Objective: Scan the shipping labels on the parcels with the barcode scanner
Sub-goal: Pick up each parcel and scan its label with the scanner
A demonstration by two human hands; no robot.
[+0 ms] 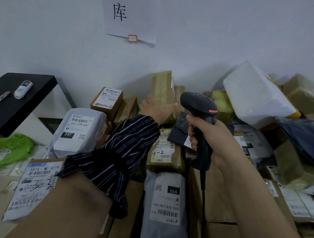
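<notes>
My right hand (208, 137) grips the handle of a black barcode scanner (200, 107), its head raised above the pile and its cable hanging down. My left hand (157, 109), in a striped sleeve, reaches to the back with fingers spread against an upright brown taped box (163, 85) leaning on the wall. Labelled parcels lie all around: a grey bag marked 231 (78, 131), a small brown box with a label (108, 98), a grey bag marked 010 (165, 196), a box marked 4-2 (162, 155) and a label marked 3-3 (34, 183).
A large white parcel (256, 94) lies tilted at the back right over brown boxes and dark bags. A black side table (18, 102) stands at left with a white roll on it. A green bag (9, 148) lies below it. A paper sign (130, 15) hangs on the wall.
</notes>
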